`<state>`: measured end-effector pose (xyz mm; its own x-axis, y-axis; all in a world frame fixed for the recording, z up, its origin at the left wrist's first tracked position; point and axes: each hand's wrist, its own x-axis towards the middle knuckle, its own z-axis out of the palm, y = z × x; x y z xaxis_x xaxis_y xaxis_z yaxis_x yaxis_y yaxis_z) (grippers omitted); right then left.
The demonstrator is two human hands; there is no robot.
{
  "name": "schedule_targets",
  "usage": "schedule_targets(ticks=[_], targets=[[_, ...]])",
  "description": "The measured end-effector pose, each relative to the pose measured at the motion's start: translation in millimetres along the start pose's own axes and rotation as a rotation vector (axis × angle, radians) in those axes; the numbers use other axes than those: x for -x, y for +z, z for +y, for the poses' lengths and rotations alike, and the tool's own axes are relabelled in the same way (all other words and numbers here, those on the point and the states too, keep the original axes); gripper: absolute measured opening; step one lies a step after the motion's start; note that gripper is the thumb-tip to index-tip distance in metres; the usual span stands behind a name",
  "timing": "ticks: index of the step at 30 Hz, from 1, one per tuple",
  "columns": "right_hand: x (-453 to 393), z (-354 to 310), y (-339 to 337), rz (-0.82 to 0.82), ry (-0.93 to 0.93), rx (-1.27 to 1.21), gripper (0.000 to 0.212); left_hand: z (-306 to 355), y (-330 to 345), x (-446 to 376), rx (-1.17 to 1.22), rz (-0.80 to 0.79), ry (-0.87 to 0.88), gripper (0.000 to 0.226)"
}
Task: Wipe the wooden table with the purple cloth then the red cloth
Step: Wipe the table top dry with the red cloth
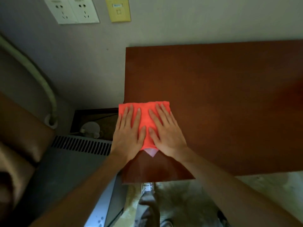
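A: Head view. Where is the red cloth [145, 119]?

B: Lying flat on the wooden table [221, 99], at its left edge, roughly midway between the near and far sides. Its left border hangs slightly past the table edge.

A: Hands?

B: Both on the cloth, palms down. Left hand [128, 133] covers the left half, fingers straight and a little spread, pointing far. Right hand [165, 132] covers the right half, same posture, fingers straight and fanned. Neither curls round the fabric; both press on it flat. Thumbs lie close together over the cloth's middle.

A: Anything under the cloth?

B: A pale pinkish-lilac corner [151, 152] pokes out at the near edge, between the wrists. Cannot tell whether it is the purple cloth or part of the red one.

A: Surroundings?

B: Grey wall [196, 22] beyond the table. Far left on it, a white double socket plate [72, 10], and beside it to the right a yellowish data port plate [118, 9]. A pale pipe [44, 84] curves down at left. Below it a slotted vent grille [82, 145]. Near edge of frame: a shoe [147, 188] on the floor under the table's near left corner
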<state>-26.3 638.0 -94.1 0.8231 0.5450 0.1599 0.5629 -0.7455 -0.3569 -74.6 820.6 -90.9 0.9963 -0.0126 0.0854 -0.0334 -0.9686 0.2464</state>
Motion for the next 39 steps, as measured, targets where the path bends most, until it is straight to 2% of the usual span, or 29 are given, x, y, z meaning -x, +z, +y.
schedule_targets(ticks=[5, 10, 14, 18, 22, 25, 28, 30, 33, 36, 39], targets=[[81.0, -32.6, -9.2, -0.057, 0.010, -0.018, 0.064, 28.4, -7.2, 84.2, 0.019, -0.051, -0.013, 0.066], [116.9, -48.4, -15.5, -0.125, 0.047, -0.009, 0.064, 37.2, -15.9, 117.5, 0.021, -0.144, 0.002, 0.067], [105.3, -45.8, -28.2, -0.091, 0.080, -0.014, 0.056, 17.4, -37.9, 100.5, 0.115, -0.206, -0.027, 0.068], [79.3, -39.2, -38.6, 0.006, 0.237, -0.027, 0.052, -6.2, -54.4, 62.4, 0.062, -0.217, -0.034, 0.072], [55.6, -33.6, -36.5, -0.070, 0.294, 0.011, 0.053, -2.5, -54.0, 42.9, 0.002, -0.354, -0.018, 0.069], [46.0, -32.9, -40.6, -0.126, 0.257, 0.046, 0.052, 3.9, -60.9, 33.4, -0.007, -0.401, -0.039, 0.051], [33.3, -33.3, -63.3, -0.254, 0.240, -0.053, 0.062, 5.2, -84.9, 15.0, 0.062, -0.472, 0.017, 0.034], [25.8, -31.8, -87.5, -0.239, 0.186, -0.092, 0.068, 5.8, -111.5, 3.7, 0.181, -0.427, 0.045, 0.025], [23.1, -33.7, -126.1, -0.089, 0.111, -0.191, 0.056, 10.6, -153.4, 1.0, 0.261, -0.216, 0.129, 0.017], [32.7, -42.3, -143.3, 0.039, 0.002, -0.158, 0.039, 16.3, -168.7, 12.9, 0.133, -0.051, 0.296, 0.019], [53.3, -39.7, -128.3, 0.061, -0.055, -0.071, 0.034, 19.7, -151.1, 33.5, 0.018, -0.034, 0.358, 0.015]])
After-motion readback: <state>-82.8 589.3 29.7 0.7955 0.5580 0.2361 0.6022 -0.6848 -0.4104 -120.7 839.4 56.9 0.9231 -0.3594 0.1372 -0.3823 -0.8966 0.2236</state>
